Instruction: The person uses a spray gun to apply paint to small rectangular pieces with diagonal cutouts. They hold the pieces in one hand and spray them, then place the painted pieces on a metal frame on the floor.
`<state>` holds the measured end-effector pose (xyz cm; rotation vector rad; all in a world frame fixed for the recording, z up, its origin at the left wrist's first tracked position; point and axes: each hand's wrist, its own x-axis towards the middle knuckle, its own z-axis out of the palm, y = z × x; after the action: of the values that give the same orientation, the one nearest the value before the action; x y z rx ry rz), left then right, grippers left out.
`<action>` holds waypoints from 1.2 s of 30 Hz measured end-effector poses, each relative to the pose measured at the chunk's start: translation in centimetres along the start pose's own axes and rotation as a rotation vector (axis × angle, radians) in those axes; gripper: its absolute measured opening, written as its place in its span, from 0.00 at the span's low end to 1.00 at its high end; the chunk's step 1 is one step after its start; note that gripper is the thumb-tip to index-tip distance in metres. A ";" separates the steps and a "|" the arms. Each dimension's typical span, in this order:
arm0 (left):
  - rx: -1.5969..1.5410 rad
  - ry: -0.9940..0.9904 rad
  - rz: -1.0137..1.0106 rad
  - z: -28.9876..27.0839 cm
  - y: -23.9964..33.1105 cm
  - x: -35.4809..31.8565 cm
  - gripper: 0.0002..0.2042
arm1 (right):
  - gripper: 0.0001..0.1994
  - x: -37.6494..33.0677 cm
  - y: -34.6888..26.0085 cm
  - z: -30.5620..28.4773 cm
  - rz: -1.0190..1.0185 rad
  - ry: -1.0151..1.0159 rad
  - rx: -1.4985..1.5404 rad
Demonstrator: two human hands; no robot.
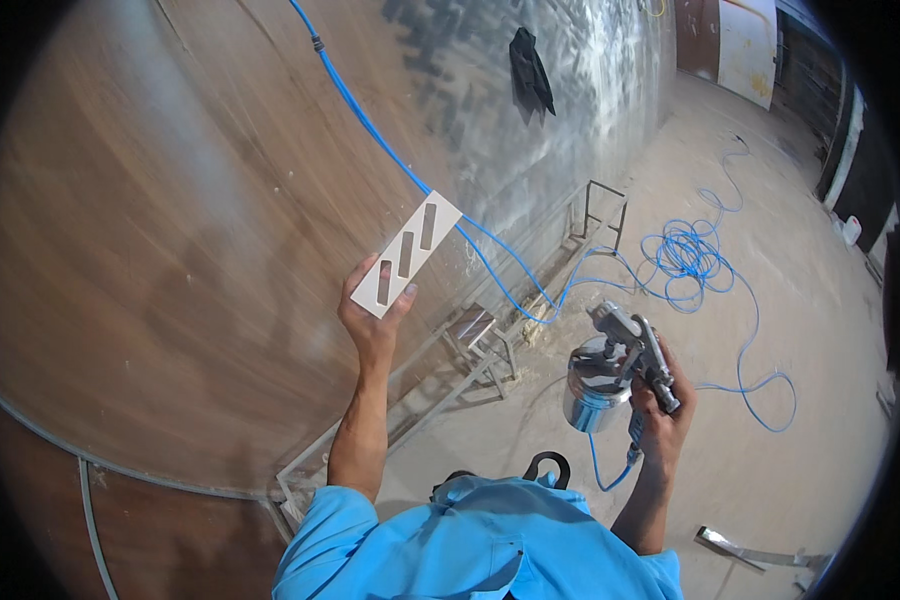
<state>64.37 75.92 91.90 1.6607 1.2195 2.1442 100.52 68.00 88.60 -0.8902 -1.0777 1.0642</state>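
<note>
My left hand (pixel 372 305) is closed round the lower end of a flat, pale rectangular plate (pixel 394 276) with three slanted slots cut through it. The plate is held up at a tilt in front of a brown-stained wall. In my right hand (pixel 667 410) is a metal spray gun (pixel 630 338), its handle gripped by my fingers. A shiny silver cup (pixel 595 385) hangs below the gun's body. From the fitting under the handle runs a blue air hose (pixel 600 470). The two hands are well apart, and the gun's nozzle end points up and leftward.
Coiled blue hose (pixel 685 255) lies on the dusty floor to the right. Low metal frames (pixel 495 355) stand along the wall's foot. A black cloth (pixel 531 72) hangs on the wall. Metal strips (pixel 760 553) lie at the lower right. More blue hose (pixel 365 115) runs down the wall.
</note>
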 end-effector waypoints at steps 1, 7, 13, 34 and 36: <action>0.039 -0.001 0.042 0.9 -0.1 -0.1 0.29 | 0.34 0.6 -0.1 -1.1 0.009 0.003 -0.003; 0.112 -0.078 0.073 7.8 -3.2 0.8 0.29 | 0.36 5.8 -0.4 -6.2 -0.034 0.021 -0.060; 0.044 -0.137 0.079 18.5 -11.2 2.6 0.29 | 0.37 13.6 1.0 -10.5 -0.095 0.076 -0.180; 0.103 -0.170 0.027 67.6 -40.3 18.2 0.29 | 0.38 60.8 6.5 -34.2 -0.008 0.042 -0.050; 0.122 -0.122 -0.079 70.1 -43.7 17.8 0.28 | 0.38 63.9 8.8 -37.0 0.033 0.136 -0.053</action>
<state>104.08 149.22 78.44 1.7318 1.3792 1.9279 141.95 129.71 86.40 -1.0111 -0.9842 0.9911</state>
